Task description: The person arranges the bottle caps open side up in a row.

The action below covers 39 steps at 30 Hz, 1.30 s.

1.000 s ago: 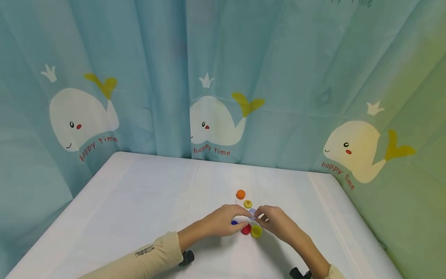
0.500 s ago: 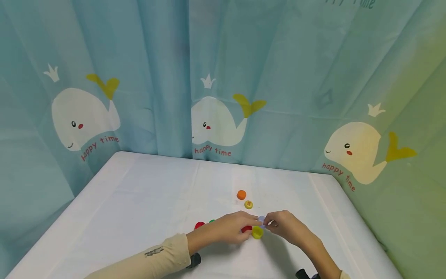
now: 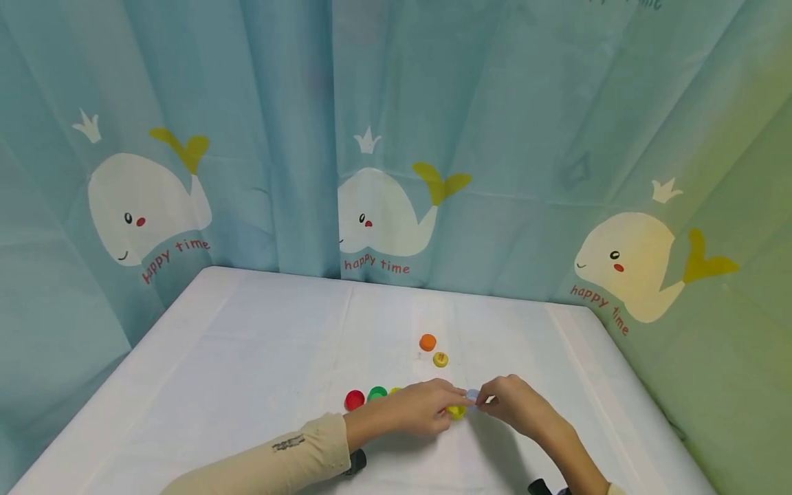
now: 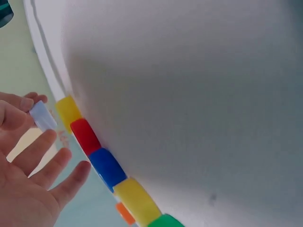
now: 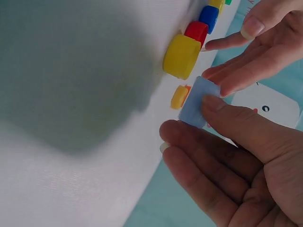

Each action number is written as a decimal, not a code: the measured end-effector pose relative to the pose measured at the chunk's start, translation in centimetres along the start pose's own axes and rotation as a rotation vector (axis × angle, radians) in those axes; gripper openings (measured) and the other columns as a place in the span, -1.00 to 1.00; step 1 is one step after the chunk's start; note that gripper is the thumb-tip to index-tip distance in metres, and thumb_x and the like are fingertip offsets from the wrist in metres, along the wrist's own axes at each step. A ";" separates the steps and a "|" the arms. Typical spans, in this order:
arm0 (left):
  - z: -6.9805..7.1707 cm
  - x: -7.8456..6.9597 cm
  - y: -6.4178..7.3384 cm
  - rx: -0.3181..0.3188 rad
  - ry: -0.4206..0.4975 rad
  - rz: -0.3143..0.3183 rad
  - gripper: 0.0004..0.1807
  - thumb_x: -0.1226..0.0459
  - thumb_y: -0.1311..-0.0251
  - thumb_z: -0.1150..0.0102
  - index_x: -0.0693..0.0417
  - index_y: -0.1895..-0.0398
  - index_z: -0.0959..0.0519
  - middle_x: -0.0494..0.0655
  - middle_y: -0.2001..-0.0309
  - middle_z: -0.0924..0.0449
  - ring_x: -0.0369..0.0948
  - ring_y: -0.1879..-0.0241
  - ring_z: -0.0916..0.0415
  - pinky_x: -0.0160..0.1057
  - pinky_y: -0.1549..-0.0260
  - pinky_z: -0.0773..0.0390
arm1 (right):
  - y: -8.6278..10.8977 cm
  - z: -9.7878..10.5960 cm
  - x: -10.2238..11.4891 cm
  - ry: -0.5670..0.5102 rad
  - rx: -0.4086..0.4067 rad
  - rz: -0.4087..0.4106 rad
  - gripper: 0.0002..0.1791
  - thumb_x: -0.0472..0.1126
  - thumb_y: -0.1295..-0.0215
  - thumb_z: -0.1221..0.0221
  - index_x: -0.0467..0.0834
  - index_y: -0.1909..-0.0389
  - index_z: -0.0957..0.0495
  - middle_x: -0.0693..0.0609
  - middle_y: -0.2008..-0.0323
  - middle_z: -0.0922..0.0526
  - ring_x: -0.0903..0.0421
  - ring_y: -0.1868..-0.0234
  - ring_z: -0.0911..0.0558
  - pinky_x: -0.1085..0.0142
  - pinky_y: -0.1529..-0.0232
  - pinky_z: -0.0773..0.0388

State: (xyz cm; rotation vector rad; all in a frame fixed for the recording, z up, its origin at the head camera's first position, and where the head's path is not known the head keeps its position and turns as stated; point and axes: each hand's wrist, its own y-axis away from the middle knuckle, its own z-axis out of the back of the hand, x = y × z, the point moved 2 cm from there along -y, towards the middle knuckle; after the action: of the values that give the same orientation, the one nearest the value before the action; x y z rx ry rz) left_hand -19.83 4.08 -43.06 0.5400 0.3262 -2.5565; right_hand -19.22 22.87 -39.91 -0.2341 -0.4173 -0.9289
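Observation:
My right hand [image 3: 520, 407] pinches a light blue bottle cap [image 5: 195, 104] between thumb and fingers, just above the table. Close beside it, my left hand [image 3: 427, 407] has its fingers extended, the tips at the cap's edge; whether they press on it I cannot tell. Under and beside the left hand runs a row of caps: a red cap [image 3: 355, 400], a green cap [image 3: 377, 394], a yellow cap [image 4: 137, 202], a blue cap [image 4: 108, 168], another red cap [image 4: 86, 137] and a yellow cap [image 5: 182, 56] at the right end. The left hand partly hides this row in the head view.
Behind the row lie an orange cap [image 3: 427, 342] and a small yellow cap [image 3: 441, 359] with a mark on top. The white table [image 3: 266, 344] reaches back to a teal curtain [image 3: 526, 137] printed with whales.
Both hands have moved right and slightly nearer with the light blue cap. The red and green caps at the left of the row have come into sight from behind the left arm.

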 end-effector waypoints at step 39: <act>-0.9 -0.5 -0.4 0.082 -0.156 0.023 -0.63 0.24 -0.25 -0.07 -0.15 -0.14 -0.55 -0.21 -0.24 -0.39 -0.24 -0.26 -0.24 -0.18 -0.10 -0.36 | 0.4 -1.7 -0.9 -0.096 0.090 -0.115 -0.88 -0.40 0.00 -0.33 -0.16 0.41 -0.66 0.03 0.38 -0.68 0.16 0.45 -0.61 0.31 0.42 -0.54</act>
State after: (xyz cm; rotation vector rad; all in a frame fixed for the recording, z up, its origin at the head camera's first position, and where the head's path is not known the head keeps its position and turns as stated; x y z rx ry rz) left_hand -19.35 4.92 -43.59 0.3685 0.1600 -2.5795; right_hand -18.95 23.15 -41.86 -0.1738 -0.5644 -1.0112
